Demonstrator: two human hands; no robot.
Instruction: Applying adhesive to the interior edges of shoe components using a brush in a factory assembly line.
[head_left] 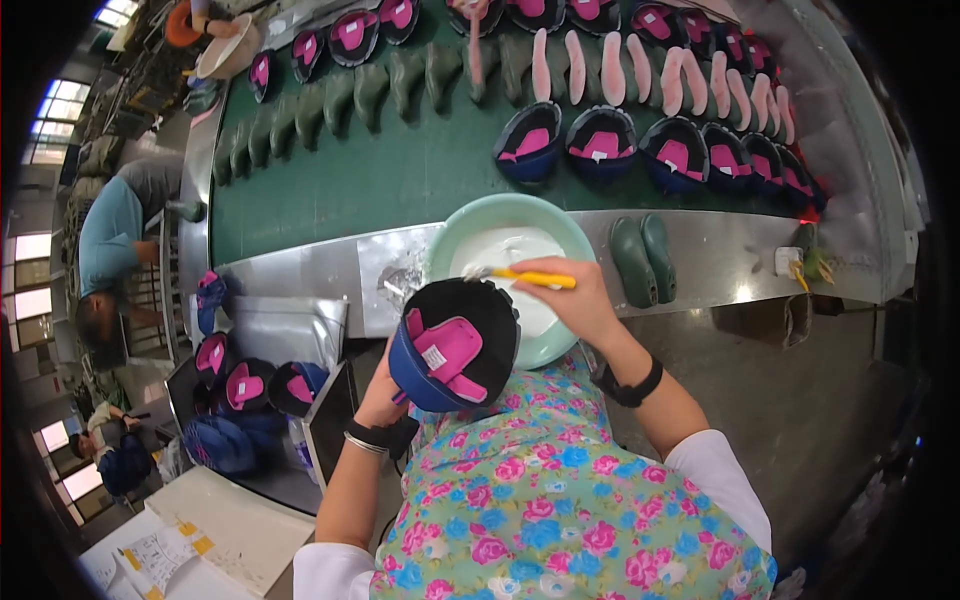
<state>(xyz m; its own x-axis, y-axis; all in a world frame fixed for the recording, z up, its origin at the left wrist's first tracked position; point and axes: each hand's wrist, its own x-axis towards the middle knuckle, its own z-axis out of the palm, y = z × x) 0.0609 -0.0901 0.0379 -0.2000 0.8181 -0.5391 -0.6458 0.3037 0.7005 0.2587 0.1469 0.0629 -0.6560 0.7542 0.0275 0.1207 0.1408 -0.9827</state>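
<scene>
My left hand [378, 398] grips a blue shoe upper [462, 350] from its left side, its black inside and pink lining turned up toward me. Between the fingers of my right hand [585, 298] is a paintbrush [540, 279] with a yellow handle. Its pale bristles are at the upper's far edge; whether they touch it I cannot tell. Just beyond, a light green basin [578, 232] holds white liquid [505, 245]. The upper hides part of the basin's near left side.
Across the green belt [330, 215] run rows of dark green shoe lasts [372, 97], pink insoles [613, 68] and blue uppers [600, 145]. Two green lasts [632, 262] lie right of the basin on the metal edge. More uppers [243, 387] fill the left side. A co-worker [115, 235] bends at far left.
</scene>
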